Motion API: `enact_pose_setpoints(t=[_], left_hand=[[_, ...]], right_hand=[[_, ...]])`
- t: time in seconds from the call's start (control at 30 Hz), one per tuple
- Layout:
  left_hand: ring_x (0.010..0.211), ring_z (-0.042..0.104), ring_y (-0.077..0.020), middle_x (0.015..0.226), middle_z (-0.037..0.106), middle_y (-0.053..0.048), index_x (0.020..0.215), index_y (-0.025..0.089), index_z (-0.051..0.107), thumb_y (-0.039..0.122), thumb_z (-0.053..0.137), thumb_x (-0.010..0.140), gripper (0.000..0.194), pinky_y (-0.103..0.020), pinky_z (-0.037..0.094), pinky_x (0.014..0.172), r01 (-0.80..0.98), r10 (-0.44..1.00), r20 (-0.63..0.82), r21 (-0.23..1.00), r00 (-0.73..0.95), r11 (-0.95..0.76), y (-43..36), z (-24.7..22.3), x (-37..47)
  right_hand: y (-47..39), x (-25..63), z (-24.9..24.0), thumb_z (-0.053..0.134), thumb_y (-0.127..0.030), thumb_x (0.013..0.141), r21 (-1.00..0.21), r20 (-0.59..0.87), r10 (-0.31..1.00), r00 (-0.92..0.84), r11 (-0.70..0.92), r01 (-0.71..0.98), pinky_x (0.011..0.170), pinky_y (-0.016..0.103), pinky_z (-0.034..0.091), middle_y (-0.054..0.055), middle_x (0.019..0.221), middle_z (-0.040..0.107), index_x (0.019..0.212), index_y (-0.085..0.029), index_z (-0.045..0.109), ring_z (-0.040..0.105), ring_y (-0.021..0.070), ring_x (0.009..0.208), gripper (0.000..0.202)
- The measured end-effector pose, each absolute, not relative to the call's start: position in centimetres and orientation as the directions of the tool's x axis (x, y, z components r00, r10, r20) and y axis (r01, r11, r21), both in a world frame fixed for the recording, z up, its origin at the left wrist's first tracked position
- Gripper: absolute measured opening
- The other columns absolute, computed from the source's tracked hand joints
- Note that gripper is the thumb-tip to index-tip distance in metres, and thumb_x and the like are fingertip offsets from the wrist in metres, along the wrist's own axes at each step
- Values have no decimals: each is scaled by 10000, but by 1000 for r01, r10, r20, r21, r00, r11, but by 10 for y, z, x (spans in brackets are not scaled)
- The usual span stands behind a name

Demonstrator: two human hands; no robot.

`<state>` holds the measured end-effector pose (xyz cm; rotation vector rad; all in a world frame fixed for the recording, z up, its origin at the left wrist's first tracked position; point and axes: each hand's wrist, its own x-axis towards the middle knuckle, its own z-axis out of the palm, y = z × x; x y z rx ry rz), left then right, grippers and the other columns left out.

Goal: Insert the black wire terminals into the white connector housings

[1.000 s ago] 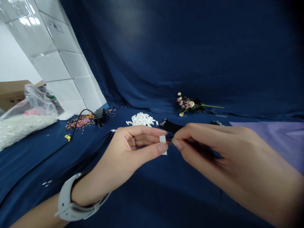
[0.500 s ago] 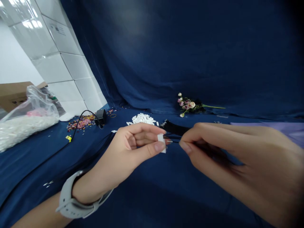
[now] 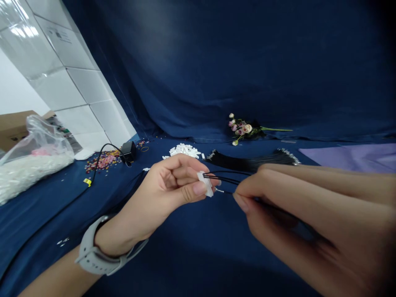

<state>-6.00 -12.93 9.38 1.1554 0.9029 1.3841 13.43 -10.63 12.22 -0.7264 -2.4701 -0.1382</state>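
Between thumb and fingers, my left hand [image 3: 173,181] holds a small white connector housing [image 3: 206,184], tilted, at the centre of the view. Several black wires [image 3: 227,180] run from its right side toward my right hand [image 3: 278,206]. My right thumb and index finger pinch one black wire [image 3: 229,193]. Its bare metal tip [image 3: 219,190] points left, just right of the housing, with a small gap. The rest of the wires pass behind my right fingers and are partly hidden.
Behind my hands lie a pile of white housings [image 3: 185,151], a bundle of black wires [image 3: 247,161] and artificial flowers [image 3: 244,128]. Purple cloth [image 3: 355,156] is at right. A black adapter [image 3: 128,152], coloured bits [image 3: 103,161] and a plastic bag [image 3: 40,165] are at left.
The housing has tilted and shifted slightly left with my left hand, showing its ribbed face. The wire tip sits slightly lower. More of the black wire bundle behind my right hand shows.
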Motion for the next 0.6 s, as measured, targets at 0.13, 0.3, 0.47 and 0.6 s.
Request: enact_pose_setpoints(t=[0.13, 0.3, 0.47, 0.6], left_hand=[[687, 671, -53, 736, 718, 48, 823, 210, 672, 120, 733, 768, 123, -116, 539, 664, -271, 987, 144, 955, 77, -118, -130, 92, -62], [668, 658, -40, 738, 713, 50, 845, 201, 668, 125, 735, 771, 126, -112, 540, 668, -290, 981, 160, 949, 114, -121, -129, 89, -64], [695, 668, -39, 748, 713, 60, 853, 208, 670, 120, 720, 785, 123, -115, 546, 696, -278, 981, 150, 954, 125, -110, -129, 90, -64], [701, 679, -43, 719, 705, 69, 833, 203, 671, 102, 717, 782, 123, -112, 551, 687, -296, 984, 142, 949, 110, -104, -130, 91, -62]], right_hand=[[-106, 134, 121, 538, -26, 646, 121, 497, 388, -777, 855, 504, 456, 313, 418, -23, 763, 641, 834, -215, 636, 565, 143, 572, 284], [-105, 132, 121, 512, -13, 699, 113, 503, 396, -768, 851, 513, 469, 306, 398, -54, 815, 657, 815, -233, 641, 594, 138, 641, 280], [-107, 132, 121, 541, -34, 728, 106, 501, 413, -760, 843, 528, 473, 301, 385, -55, 804, 650, 825, -221, 630, 585, 128, 643, 228], [-104, 130, 117, 505, -60, 790, 142, 548, 370, -750, 843, 519, 477, 300, 376, -45, 770, 641, 793, -219, 618, 572, 126, 605, 195]])
